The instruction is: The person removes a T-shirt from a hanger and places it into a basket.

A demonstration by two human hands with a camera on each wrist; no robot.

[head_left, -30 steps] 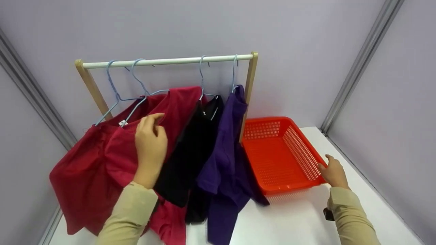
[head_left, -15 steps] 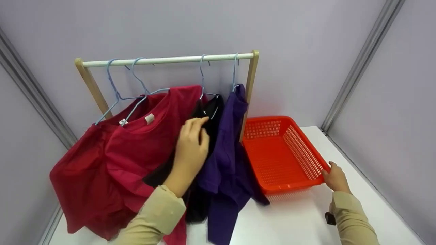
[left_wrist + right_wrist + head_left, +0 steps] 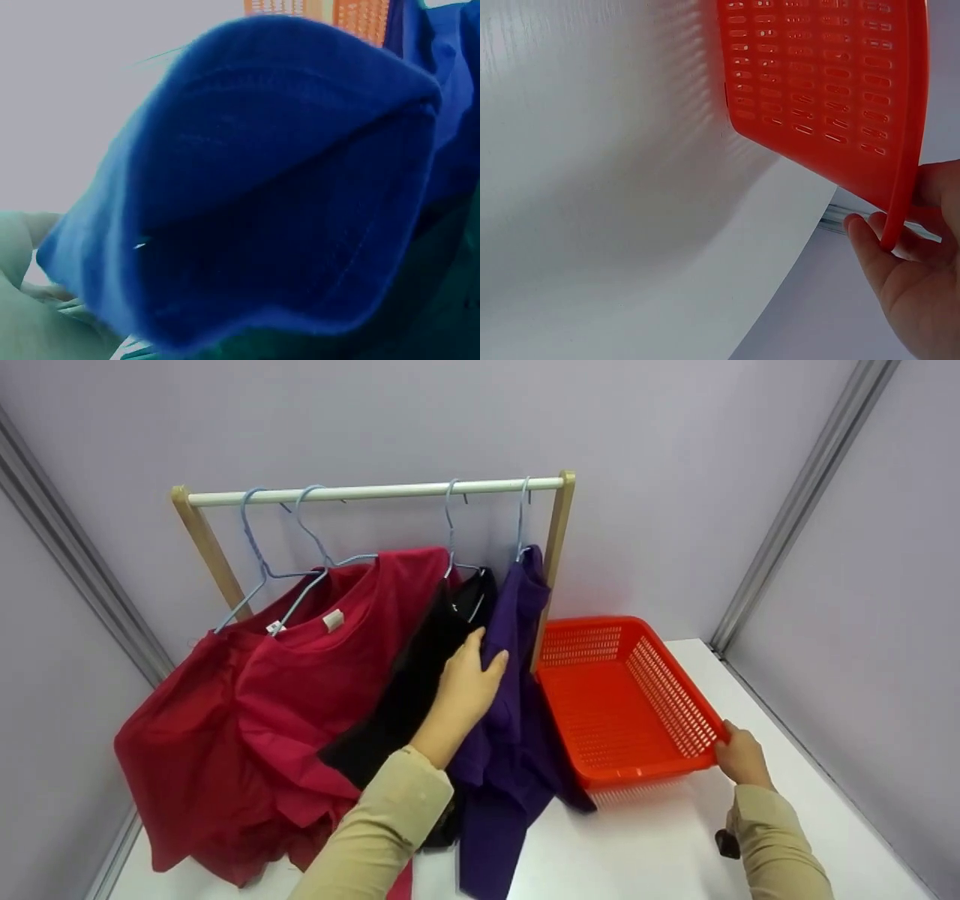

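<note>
My left hand (image 3: 466, 684) is between the black shirt (image 3: 409, 690) and the purple shirt (image 3: 510, 682); its thumb and index finger stand apart and its other fingers are hidden. A blue-looking sleeve opening (image 3: 277, 187) fills much of the left wrist view, with part of a hand (image 3: 37, 322) at its left edge. My right hand (image 3: 742, 756) grips the near right corner of a red plastic basket (image 3: 637, 772). In the right wrist view, the fingers and thumb wrap the basket's rim (image 3: 909, 172).
The garments hang on light-blue hangers from a rack with a white rod (image 3: 375, 493) and wooden posts. At the left are two red shirts (image 3: 300, 690). Rack and basket stand on a white table (image 3: 622, 855), with walls behind and at both sides.
My left hand has moved right, from in front of the red shirts past the black shirt to the purple one. My right hand has closed on the basket's corner.
</note>
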